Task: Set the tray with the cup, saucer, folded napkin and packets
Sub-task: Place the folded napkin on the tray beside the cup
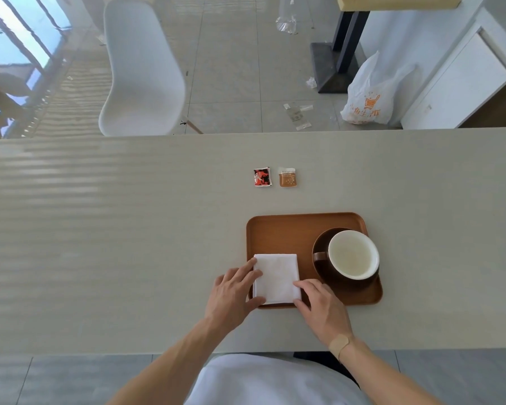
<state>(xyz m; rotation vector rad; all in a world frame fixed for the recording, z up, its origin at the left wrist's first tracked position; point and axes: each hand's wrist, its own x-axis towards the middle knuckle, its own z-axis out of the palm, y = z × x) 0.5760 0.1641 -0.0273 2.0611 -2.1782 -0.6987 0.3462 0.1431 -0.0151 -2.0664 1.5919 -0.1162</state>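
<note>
My left hand and right hand rest flat, fingers spread, squaring the folded napkin on the tray beside the cup and saucer; next I'd reach for the two packets farther back on the table.

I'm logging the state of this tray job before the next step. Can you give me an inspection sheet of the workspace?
Surface: pale table, bare apart from the job's things.
Job's things: brown tray holds saucer with empty cup on it, and folded napkin at its near left. Red packet and tan packet lie side by side on the table beyond the tray.
Clutter: nothing seen on the table.
Grippers: left hand and right hand rest their fingers on the napkin's edges.
Cables: nothing seen.
Surroundings: white chair, plastic bag and paper scraps on the floor.
</note>
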